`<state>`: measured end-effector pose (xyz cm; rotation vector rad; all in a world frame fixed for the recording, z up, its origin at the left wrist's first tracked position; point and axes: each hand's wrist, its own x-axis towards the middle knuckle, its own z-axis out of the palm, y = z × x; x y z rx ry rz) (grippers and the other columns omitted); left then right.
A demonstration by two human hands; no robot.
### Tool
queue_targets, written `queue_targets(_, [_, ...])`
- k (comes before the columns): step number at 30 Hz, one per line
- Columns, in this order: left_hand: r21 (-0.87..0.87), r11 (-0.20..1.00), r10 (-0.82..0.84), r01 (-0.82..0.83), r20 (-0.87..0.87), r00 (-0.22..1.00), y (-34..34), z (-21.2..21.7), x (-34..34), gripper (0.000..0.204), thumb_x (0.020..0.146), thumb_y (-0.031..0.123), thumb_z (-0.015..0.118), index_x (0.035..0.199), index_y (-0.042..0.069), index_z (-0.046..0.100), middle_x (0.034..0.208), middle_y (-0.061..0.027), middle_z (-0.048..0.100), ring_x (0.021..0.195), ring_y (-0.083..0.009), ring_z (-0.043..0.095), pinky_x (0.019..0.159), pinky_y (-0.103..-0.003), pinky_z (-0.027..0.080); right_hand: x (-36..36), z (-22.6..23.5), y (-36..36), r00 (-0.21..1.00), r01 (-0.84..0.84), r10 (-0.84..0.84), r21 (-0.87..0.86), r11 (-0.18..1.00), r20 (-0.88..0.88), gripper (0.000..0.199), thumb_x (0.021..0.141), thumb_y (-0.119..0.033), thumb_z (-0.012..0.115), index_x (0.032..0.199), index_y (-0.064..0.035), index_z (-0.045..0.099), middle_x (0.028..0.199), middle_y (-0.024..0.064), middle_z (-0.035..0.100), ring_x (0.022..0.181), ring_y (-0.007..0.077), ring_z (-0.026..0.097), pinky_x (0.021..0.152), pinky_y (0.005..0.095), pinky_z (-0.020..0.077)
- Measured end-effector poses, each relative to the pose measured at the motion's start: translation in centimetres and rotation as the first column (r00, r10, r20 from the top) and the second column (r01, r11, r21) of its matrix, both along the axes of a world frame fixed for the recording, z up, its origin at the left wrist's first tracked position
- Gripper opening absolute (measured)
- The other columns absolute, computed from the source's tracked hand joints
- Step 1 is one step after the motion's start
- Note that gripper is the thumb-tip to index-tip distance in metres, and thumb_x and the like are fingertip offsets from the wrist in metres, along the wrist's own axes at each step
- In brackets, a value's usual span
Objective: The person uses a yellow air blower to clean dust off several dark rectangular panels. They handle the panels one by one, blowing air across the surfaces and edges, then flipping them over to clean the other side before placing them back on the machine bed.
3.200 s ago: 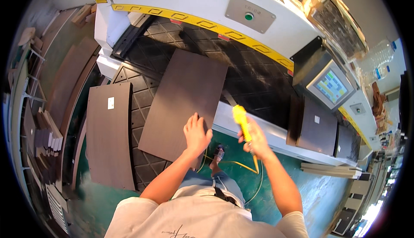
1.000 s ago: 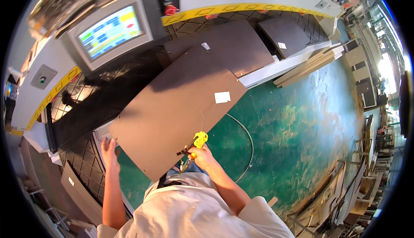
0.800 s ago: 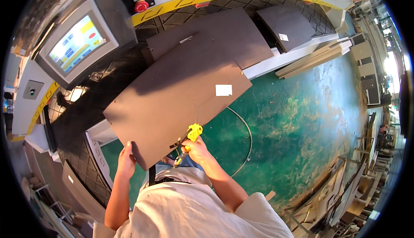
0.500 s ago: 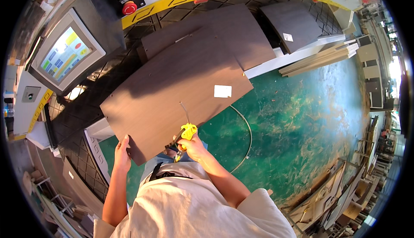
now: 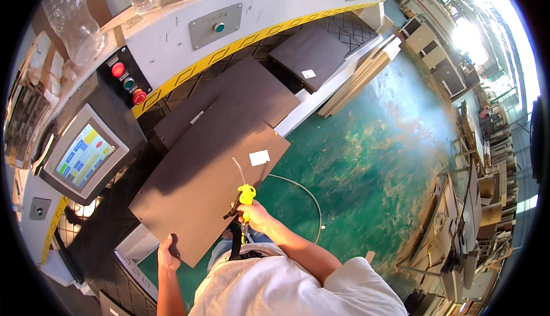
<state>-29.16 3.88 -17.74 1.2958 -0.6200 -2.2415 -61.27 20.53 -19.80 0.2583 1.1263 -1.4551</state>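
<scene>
A large dark brown board [image 5: 192, 204] lies slanted in front of me, a white label [image 5: 259, 158] near its right end and small holes along its edges. My left hand [image 5: 168, 255] grips its near left corner, with the thumb on top and the other fingers out of sight beneath. In my right hand [image 5: 256, 215] is a yellow air blow gun [image 5: 247, 194], held at the board's near edge. Its thin bent nozzle reaches over the board's surface, pointing away from me.
More brown boards [image 5: 243, 84] lie beyond, on the machine bed. A control screen [image 5: 85, 154] and push buttons [image 5: 128, 83] stand at left. Light strips [image 5: 361, 78] are stacked at the bed's right. A hose [image 5: 312, 198] curves across the green floor [image 5: 366, 161].
My view has tilted up and turned, bringing more of the machine's white beam and the bottles into sight. Both hands keep their holds on the board and the blow gun.
</scene>
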Motion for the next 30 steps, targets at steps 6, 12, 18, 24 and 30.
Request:
queue_targets(6, [0.059,0.992,0.105,-0.108,0.053,0.993,0.6,-3.2,-2.3,0.047,0.099,0.033,0.077,0.134,0.006,0.061,0.123,-0.0052,0.072,0.119,-0.0257,0.067,0.106,-0.046,0.055,-3.2,-1.9,1.3,0.999,-0.040,0.038,-0.079,0.996,-0.031,0.031,0.096,-0.002,0.065,0.127,-0.0065,0.065,0.116,0.0062,0.075,0.091,0.0166,0.069,0.065,0.0309,0.0571])
queue_targets(12, [-0.222,0.954,0.248,-0.200,0.214,0.945,4.0,1.9,-11.4,0.050,0.103,0.039,0.071,0.136,0.003,0.058,0.123,-0.0102,0.070,0.112,-0.0272,0.071,0.097,-0.045,0.060,-9.8,-3.1,2.4,0.984,-0.181,0.172,-0.252,0.951,-0.057,0.032,0.094,0.000,0.067,0.126,-0.0037,0.068,0.108,0.0055,0.077,0.089,0.0154,0.072,0.070,0.0279,0.0558])
queue_targets(18, [-0.325,0.924,0.251,-0.200,0.124,0.960,5.4,5.9,-25.9,0.046,0.103,0.034,0.073,0.138,0.008,0.062,0.125,-0.0068,0.071,0.114,-0.0246,0.070,0.103,-0.045,0.058,-23.0,0.5,4.5,0.996,-0.066,0.055,-0.175,0.982,-0.067,0.026,0.093,0.008,0.068,0.116,-0.0027,0.065,0.108,0.0075,0.075,0.098,0.0209,0.074,0.089,0.0345,0.0586])
queue_targets(24, [-0.272,0.955,0.189,-0.116,0.261,0.947,1.9,4.6,-47.3,0.043,0.096,0.022,0.082,0.129,0.001,0.066,0.116,-0.0086,0.075,0.104,-0.0205,0.073,0.089,-0.037,0.059,-41.8,3.1,2.4,0.932,0.281,-0.308,-0.156,0.947,-0.189,0.022,0.097,-0.002,0.066,0.118,-0.0055,0.065,0.109,0.0046,0.072,0.085,0.0173,0.066,0.066,0.0334,0.0545])
queue_targets(30, [-0.234,0.971,0.078,-0.043,0.145,0.986,2.5,3.8,-67.3,0.052,0.093,0.027,0.087,0.131,-0.001,0.065,0.120,-0.0111,0.073,0.105,-0.0225,0.070,0.090,-0.038,0.058,-53.4,4.6,2.8,0.910,0.208,-0.217,-0.062,0.976,-0.352,0.025,0.100,-0.008,0.061,0.124,-0.0085,0.068,0.109,0.0017,0.073,0.087,0.0144,0.068,0.062,0.0310,0.0504])
